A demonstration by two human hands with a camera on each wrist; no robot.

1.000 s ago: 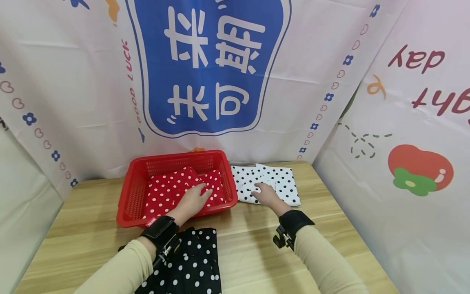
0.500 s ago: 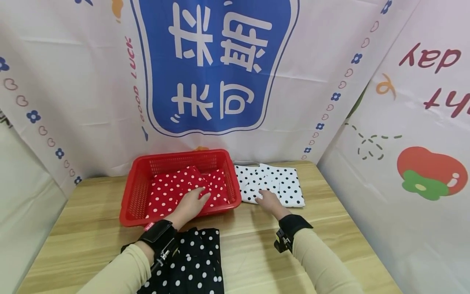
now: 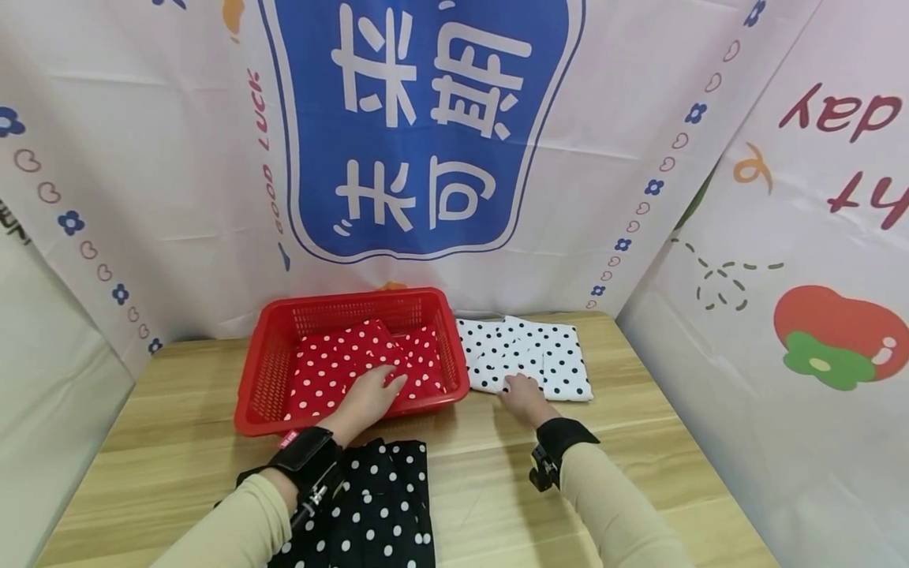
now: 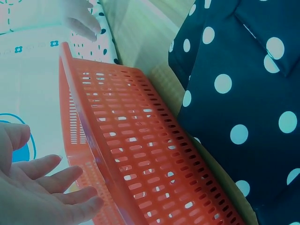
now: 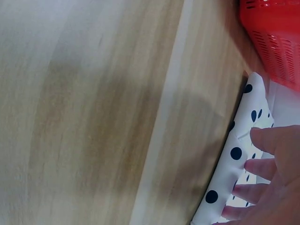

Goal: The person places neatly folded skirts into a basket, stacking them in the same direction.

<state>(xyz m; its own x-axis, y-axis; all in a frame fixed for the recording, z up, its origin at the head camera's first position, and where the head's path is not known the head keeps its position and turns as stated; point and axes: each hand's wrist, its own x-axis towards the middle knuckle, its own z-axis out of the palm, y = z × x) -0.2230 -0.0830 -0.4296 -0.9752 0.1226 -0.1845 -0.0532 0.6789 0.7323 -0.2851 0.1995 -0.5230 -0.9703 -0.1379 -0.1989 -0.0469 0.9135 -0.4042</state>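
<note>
Inside a red plastic basket (image 3: 245, 410) lies a folded red cloth with white dots (image 3: 319, 371). My left hand (image 3: 371, 398) hovers over the basket's near rim, fingers spread and loosely bent, holding nothing; the left wrist view shows these fingers (image 4: 61, 183) beside the rim. To the right of the basket is a folded white cloth with black dots (image 3: 561, 359). My right hand (image 3: 525, 401) is at its near edge. In the right wrist view the thumb and fingers (image 5: 262, 168) are apart over the cloth; whether they touch it I cannot tell.
A black garment with white dots (image 3: 383, 505) lies on the wooden table (image 3: 490, 489) in front of the basket, partly under my left forearm. A printed white curtain (image 3: 199, 197) hangs behind the table, and another printed sheet (image 3: 710, 379) hangs on the right.
My right hand has drawn back slightly from over the white cloth to its near edge. The left hand stays nearly in place over the basket. The head view has shifted a little.
</note>
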